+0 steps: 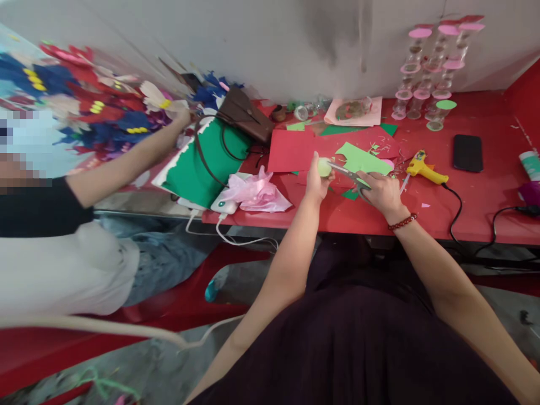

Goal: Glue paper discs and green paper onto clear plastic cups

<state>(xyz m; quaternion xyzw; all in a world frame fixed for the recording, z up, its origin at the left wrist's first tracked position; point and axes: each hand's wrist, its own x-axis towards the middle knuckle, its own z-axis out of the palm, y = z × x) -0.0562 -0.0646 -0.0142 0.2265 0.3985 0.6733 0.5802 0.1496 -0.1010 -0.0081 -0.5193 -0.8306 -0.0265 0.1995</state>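
My left hand [317,179] holds a small round light green piece [324,167] between thumb and fingers. My right hand [382,194] is closed on the handles of grey scissors [348,172], whose blades point left and reach the edge of the green piece. Behind the scissors lies a larger light green paper sheet [365,159] with a cut edge, on top of red paper [291,151]. Scraps of paper are scattered beside it. A yellow glue gun [427,169] rests to the right of my right hand.
A black phone [468,153] lies at the right, with stacked clear cups [415,76] behind. Pink plastic [259,191], a brown bag [247,115] and a green sheet [202,163] are at the left. Another person's arm [130,152] reaches toward paper flowers [97,107].
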